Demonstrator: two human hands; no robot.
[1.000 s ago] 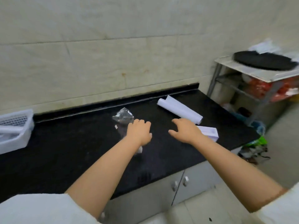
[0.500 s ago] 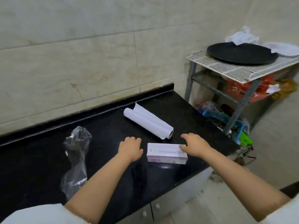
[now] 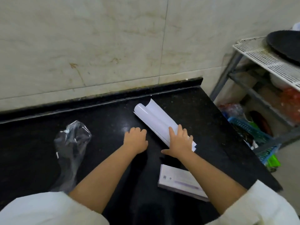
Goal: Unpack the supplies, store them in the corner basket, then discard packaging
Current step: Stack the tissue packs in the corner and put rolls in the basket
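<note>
A black, glossy stone counter (image 3: 100, 120) runs along a pale tiled wall, ending at the right by a white wire rack (image 3: 266, 59) with a dark round pan on top. The corner basket named in the task is nowhere in sight from here.

Closest to the person lies a flat white box (image 3: 177, 181) near the counter's front edge, partly under the right forearm. It looks like stiff, light card, easy to pinch by its long sides.

Further out, the right hand (image 3: 180, 142) lies spread over the near end of a white paper roll (image 3: 155, 120), fingers draped across it, thumb out on the counter; I'd call it pressing or settling on rather than a closed grip. The left hand (image 3: 135, 139) rests just beside the roll with fingers curled under, holding nothing I can see.

The roll should be light and springy; its outer sheet is loose at the far end, so it may unfurl or slide on the polished stone. Wrapping a hand round its middle seems safest.

To the left, well apart, a crumpled clear plastic bag (image 3: 71, 143) lies limp: flimsy stuff to be scrunched.
</note>
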